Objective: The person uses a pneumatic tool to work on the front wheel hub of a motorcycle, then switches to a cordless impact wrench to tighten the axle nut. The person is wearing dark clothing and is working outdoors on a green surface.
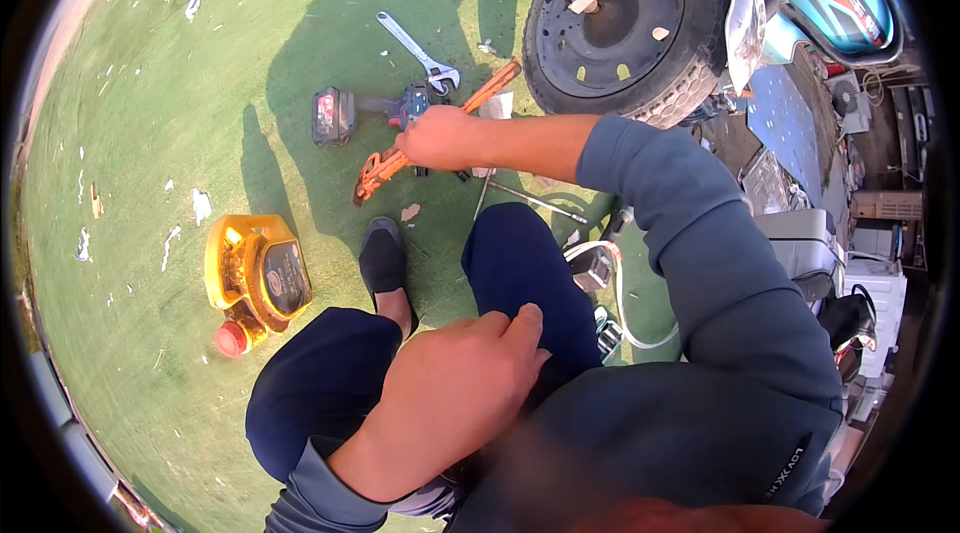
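The right hand is closing fully around the mid-shaft of the orange pipe wrench, whose long axis is running diagonally from beside the scooter wheel toward the black shoe, while the left hand is resting loosely open on the thigh.

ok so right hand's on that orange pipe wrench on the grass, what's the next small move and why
Probably close the fingers and lift the long orange metal pipe wrench clear of the green turf. The right hand already lies over its handle, while the wrench appears to lie flat, crossing the dark cordless power tool beside the silver adjustable spanner. The left hand rests on the knee, free.
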Motion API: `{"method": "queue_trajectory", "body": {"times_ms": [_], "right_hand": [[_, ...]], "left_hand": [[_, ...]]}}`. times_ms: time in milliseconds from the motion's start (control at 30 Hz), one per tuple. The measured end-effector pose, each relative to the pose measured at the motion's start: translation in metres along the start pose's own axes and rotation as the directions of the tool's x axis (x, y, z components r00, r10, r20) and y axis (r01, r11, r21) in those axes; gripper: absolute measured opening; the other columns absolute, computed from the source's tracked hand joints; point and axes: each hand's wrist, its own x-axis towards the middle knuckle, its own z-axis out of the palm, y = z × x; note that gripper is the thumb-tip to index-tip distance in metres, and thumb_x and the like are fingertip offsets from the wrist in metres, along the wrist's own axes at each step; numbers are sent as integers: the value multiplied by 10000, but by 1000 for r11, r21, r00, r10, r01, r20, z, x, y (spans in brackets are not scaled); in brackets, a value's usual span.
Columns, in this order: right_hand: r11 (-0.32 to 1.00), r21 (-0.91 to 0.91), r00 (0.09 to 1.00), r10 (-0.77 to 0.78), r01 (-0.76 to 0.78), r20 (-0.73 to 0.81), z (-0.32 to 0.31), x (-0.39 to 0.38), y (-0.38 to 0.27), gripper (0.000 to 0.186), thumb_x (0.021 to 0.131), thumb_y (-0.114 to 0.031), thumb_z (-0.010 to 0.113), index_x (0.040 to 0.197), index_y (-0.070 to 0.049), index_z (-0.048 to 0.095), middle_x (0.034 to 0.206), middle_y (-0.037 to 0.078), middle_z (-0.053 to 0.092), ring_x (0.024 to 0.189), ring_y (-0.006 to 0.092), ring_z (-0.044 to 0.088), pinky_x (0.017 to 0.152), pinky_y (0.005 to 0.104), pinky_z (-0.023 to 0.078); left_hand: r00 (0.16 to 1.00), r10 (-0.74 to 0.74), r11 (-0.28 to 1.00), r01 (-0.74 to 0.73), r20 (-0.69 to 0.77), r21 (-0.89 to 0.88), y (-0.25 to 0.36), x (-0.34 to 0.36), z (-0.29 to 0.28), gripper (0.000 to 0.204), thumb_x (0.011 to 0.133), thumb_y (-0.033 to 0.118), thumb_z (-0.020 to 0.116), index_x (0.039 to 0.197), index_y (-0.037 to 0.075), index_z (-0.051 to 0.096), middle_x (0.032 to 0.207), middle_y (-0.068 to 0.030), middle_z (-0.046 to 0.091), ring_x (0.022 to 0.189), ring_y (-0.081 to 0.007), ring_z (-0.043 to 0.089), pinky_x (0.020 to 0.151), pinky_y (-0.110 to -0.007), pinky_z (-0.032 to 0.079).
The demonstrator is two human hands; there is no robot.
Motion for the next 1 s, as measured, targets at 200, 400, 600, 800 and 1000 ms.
{"method": "queue_trajectory", "body": {"times_ms": [200, 400, 600, 800, 1000], "right_hand": [[846, 235, 875, 483, -478, 40, -167, -104, 20, 353, 1046, -330, 619, 1036, 17, 687, 917, 239, 736, 880, 444, 724, 821, 541, 571], [667, 504, 790, 611, -550, 54, -169, -152, 4, 283, 1044, -231, 618, 1018, 49, 653, 806, 228, 659, 778, 385, 664, 743, 499, 507], [546, 504, 706, 680, -669, 200, -52, -189, -9, 243, 973, -185, 669, 1103, 15, 719, 934, 260, 735, 923, 459, 720, 813, 533, 553], [727, 238, 762, 584, -644, 281, -1, -237, -37, 225, 837, -40, 683, 1056, -33, 736, 916, 216, 749, 913, 427, 738, 804, 527, 585], [568, 255, 619, 663, -782, 420, 67, -257, -91, 246, 824, -19, 695, 1063, -50, 745, 892, 203, 748, 888, 424, 739, 785, 517, 593]], "left_hand": [[988, 150, 989, -151, -45, 2, 1, 49, 25, 262, 923, 258, 777, 948, 31, 648, 762, -128, 683, 698, -344, 716, 613, -446, 574], [995, 96, 995, -97, -26, -33, -14, 56, 32, 259, 926, 257, 757, 886, 15, 674, 791, -174, 706, 761, -392, 719, 693, -498, 587], [906, -156, 960, 45, 394, 278, -105, 82, 52, 209, 869, 214, 756, 947, 21, 765, 930, -203, 752, 918, -419, 742, 786, -528, 596], [921, -304, 804, 111, 244, 585, -278, 191, 29, 235, 798, 169, 732, 972, 25, 794, 1008, -215, 777, 975, -429, 744, 836, -514, 607], [973, -206, 875, 135, 104, 464, -333, 315, 62, 252, 845, 181, 678, 1051, 84, 786, 1026, -208, 764, 1014, -427, 735, 862, -500, 602]]}}
